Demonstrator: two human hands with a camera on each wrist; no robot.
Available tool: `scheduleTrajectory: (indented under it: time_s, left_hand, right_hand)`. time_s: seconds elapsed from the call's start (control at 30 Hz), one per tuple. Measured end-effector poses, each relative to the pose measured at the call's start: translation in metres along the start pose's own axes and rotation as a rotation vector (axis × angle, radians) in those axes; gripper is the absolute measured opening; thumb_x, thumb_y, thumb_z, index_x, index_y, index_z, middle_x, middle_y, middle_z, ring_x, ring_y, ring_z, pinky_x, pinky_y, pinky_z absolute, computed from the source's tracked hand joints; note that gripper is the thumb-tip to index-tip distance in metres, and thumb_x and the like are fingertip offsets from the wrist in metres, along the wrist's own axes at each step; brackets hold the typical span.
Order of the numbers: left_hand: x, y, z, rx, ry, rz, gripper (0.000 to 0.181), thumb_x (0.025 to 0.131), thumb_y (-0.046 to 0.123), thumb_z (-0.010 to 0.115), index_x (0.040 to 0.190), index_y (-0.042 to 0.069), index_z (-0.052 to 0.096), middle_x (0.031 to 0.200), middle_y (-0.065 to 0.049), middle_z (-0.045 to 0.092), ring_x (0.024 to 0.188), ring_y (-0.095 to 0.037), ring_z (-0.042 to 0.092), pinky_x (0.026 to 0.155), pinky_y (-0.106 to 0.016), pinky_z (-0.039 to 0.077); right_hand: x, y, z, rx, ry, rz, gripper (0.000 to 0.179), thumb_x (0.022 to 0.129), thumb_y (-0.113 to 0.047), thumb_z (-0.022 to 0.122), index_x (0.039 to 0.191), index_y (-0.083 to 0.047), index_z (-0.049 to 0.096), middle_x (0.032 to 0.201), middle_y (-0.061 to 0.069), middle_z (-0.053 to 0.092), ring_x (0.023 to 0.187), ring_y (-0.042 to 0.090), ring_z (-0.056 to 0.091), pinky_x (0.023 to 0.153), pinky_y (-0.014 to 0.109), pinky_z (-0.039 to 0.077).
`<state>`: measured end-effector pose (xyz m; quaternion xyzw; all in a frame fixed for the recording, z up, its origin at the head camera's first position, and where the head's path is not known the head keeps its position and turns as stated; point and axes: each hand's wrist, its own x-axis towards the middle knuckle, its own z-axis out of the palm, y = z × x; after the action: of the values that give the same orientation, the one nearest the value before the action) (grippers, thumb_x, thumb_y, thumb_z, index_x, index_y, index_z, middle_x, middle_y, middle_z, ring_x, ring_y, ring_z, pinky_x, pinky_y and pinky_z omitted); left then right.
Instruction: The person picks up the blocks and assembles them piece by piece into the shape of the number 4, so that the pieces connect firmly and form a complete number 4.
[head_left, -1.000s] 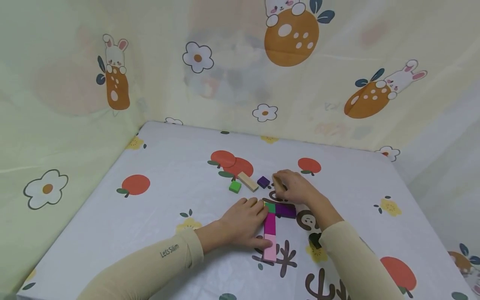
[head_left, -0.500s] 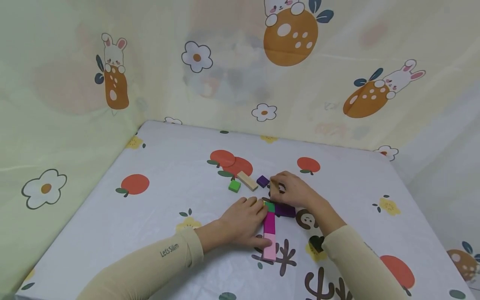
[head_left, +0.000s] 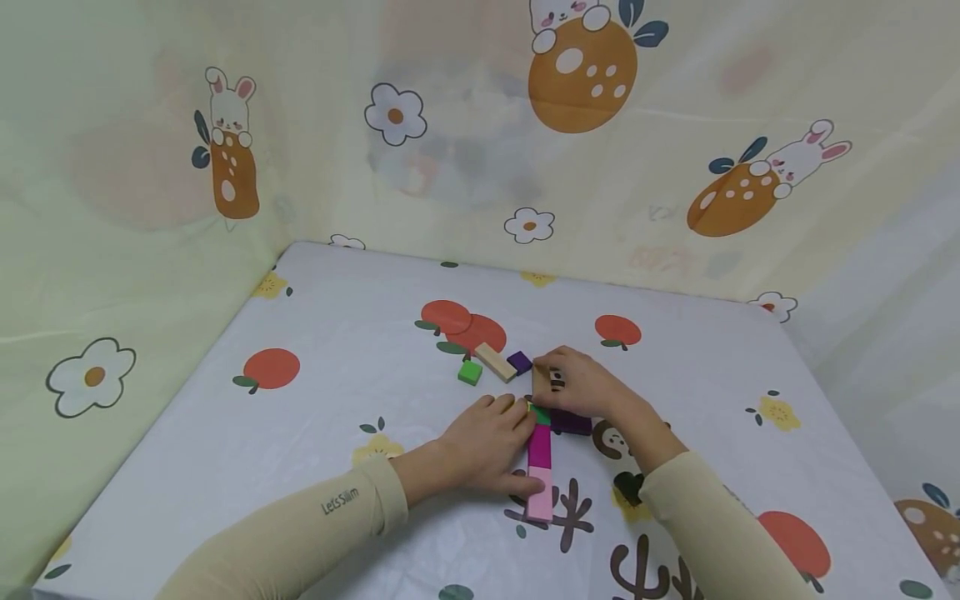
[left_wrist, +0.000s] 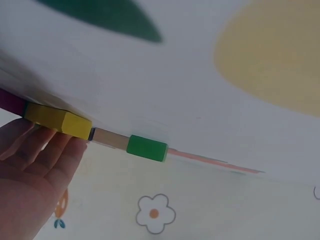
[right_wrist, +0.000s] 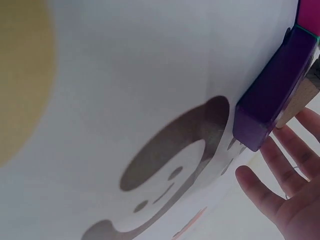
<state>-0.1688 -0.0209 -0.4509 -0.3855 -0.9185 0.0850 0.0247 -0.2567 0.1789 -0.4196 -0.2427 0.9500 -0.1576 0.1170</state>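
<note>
A row of small blocks runs toward me: green (head_left: 541, 415), magenta (head_left: 538, 447) and pink (head_left: 539, 507). My left hand (head_left: 483, 446) lies along the row's left side, its thumb at the pink block. In the left wrist view, its fingertips touch a yellow block (left_wrist: 57, 119), mostly hidden in the head view. A long purple block (head_left: 572, 422) extends right from the green end. My right hand (head_left: 592, 387) pinches a plain wooden block (head_left: 540, 382) at the row's far end. In the right wrist view, this wooden block (right_wrist: 300, 100) stands just behind the purple one.
Beyond the row lie a bright green block (head_left: 470, 372), a loose plain wooden block (head_left: 495, 362) and a small dark purple block (head_left: 519, 362). The tabletop (head_left: 360, 333) has a printed white cloth. Patterned curtain walls (head_left: 450, 183) rise at its back and sides.
My right hand has moved the wooden block left and nearer, up to the row's far end. The small dark purple block has shifted slightly left. My left hand has stayed in place.
</note>
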Motion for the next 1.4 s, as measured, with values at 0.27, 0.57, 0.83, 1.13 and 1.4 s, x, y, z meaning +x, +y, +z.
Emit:
scheduleTrajectory:
  time_s: [0.27, 0.57, 0.83, 1.13, 1.4]
  left_hand:
    - [0.0004, 0.0002, 0.0, 0.001, -0.003, -0.001, 0.095, 0.09, 0.086, 0.036, 0.153, 0.016, 0.049, 0.151, -0.005, 0.051, 0.138, -0.022, 0.048, 0.11, -0.039, 0.046]
    - [-0.0003, 0.0003, -0.001, -0.005, -0.008, -0.002, 0.096, 0.09, 0.086, 0.036, 0.154, 0.015, 0.049, 0.151, -0.005, 0.051, 0.138, -0.022, 0.047, 0.11, -0.04, 0.046]
    - [0.0004, -0.0002, -0.0008, -0.024, -0.014, 0.001, 0.097, 0.09, 0.086, 0.037, 0.154, 0.014, 0.049, 0.152, -0.006, 0.051, 0.138, -0.023, 0.047, 0.111, -0.04, 0.045]
    - [0.0005, 0.0, -0.0013, -0.023, -0.017, -0.004, 0.097, 0.09, 0.086, 0.036, 0.154, 0.014, 0.048, 0.151, -0.005, 0.051, 0.138, -0.023, 0.047, 0.111, -0.04, 0.045]
    - [0.0008, -0.0004, -0.0014, -0.021, -0.017, -0.003, 0.097, 0.09, 0.086, 0.036, 0.155, 0.014, 0.047, 0.152, -0.006, 0.05, 0.138, -0.023, 0.047, 0.111, -0.04, 0.045]
  right_hand:
    - [-0.0002, 0.0012, 0.0004, 0.013, -0.011, -0.011, 0.061, 0.09, -0.038, 0.077, 0.14, -0.005, 0.063, 0.137, 0.019, 0.061, 0.122, 0.034, 0.06, 0.107, 0.055, 0.049]
    - [-0.001, 0.0002, 0.0013, 0.021, -0.019, 0.0, 0.064, 0.089, -0.041, 0.078, 0.141, -0.007, 0.063, 0.14, 0.02, 0.059, 0.125, 0.034, 0.059, 0.108, 0.054, 0.05]
    - [-0.0017, 0.0007, 0.0002, 0.036, -0.022, -0.009, 0.064, 0.089, -0.039, 0.076, 0.141, -0.005, 0.063, 0.139, 0.021, 0.059, 0.126, 0.036, 0.059, 0.108, 0.055, 0.049]
    - [-0.0017, 0.0005, 0.0002, 0.036, -0.022, -0.013, 0.062, 0.089, -0.036, 0.078, 0.14, -0.005, 0.063, 0.138, 0.021, 0.059, 0.126, 0.036, 0.058, 0.108, 0.055, 0.049]
    - [-0.0016, 0.0023, 0.0004, 0.048, -0.027, -0.011, 0.061, 0.089, -0.036, 0.078, 0.14, -0.006, 0.063, 0.14, 0.02, 0.058, 0.126, 0.036, 0.058, 0.108, 0.056, 0.049]
